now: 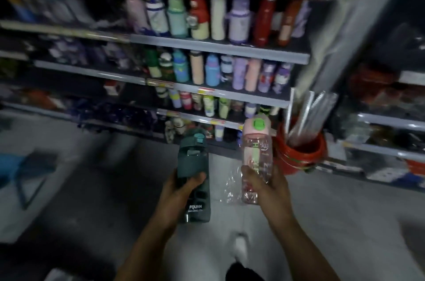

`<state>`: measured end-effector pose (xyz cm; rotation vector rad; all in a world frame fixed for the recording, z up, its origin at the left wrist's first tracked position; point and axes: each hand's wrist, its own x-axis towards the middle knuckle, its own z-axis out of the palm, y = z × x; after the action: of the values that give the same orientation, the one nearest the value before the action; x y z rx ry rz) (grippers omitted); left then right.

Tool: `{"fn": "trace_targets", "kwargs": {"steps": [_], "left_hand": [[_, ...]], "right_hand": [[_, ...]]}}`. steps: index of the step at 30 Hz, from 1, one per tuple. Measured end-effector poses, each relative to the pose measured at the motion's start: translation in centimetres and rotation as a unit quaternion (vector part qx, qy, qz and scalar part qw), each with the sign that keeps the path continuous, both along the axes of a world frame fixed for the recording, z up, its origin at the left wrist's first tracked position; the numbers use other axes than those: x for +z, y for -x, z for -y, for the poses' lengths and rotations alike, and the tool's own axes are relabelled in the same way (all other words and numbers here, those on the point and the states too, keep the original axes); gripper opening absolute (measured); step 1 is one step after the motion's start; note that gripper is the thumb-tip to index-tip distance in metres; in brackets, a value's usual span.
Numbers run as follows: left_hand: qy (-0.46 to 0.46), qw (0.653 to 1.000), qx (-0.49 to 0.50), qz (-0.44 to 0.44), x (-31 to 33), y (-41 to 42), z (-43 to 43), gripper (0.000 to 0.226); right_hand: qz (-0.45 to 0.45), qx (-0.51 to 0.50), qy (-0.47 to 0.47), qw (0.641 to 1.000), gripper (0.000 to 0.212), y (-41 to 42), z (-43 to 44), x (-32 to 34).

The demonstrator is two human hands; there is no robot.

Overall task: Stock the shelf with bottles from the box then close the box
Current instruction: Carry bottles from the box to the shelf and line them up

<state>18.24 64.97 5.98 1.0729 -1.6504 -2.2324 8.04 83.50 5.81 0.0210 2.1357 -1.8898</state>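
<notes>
Left hand [184, 185] fingers around green bottle [192, 177], right hand [264, 185] fingers around pink bottle [256, 154], before stocked shelf [218, 49].

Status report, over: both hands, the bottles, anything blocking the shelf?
Left hand grips dark green bottle. Right hand grips pink bottle in clear wrap. Shelf ahead; red bucket stands beside it; box unseen.

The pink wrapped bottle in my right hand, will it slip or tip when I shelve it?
Probably slippery: the pink bottle sits in loose, crinkled clear wrap that the right hand grips through. Likely light, since it looks see-through and empty. Tall and narrow, so it may tip if nudged.
</notes>
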Motion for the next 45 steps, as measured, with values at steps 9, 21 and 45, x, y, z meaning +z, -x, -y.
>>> {"fn": "trace_targets", "kwargs": {"steps": [9,21,45], "left_hand": [[0.006,0.993,0.117,-0.014,0.3,9.8,19.5,0.08],[0.077,0.981,0.127,-0.125,9.3,23.7,44.3,0.073],[0.087,0.958,-0.127,-0.241,26.1,46.2,71.3,0.052]], "right_hand": [[-0.01,0.127,0.046,0.991,0.037,14.0,23.6,0.4],[-0.1,0.192,0.096,0.972,0.038,28.2,49.7,9.3],[-0.185,0.009,0.132,0.974,0.053,41.3,67.5,25.4]]}}
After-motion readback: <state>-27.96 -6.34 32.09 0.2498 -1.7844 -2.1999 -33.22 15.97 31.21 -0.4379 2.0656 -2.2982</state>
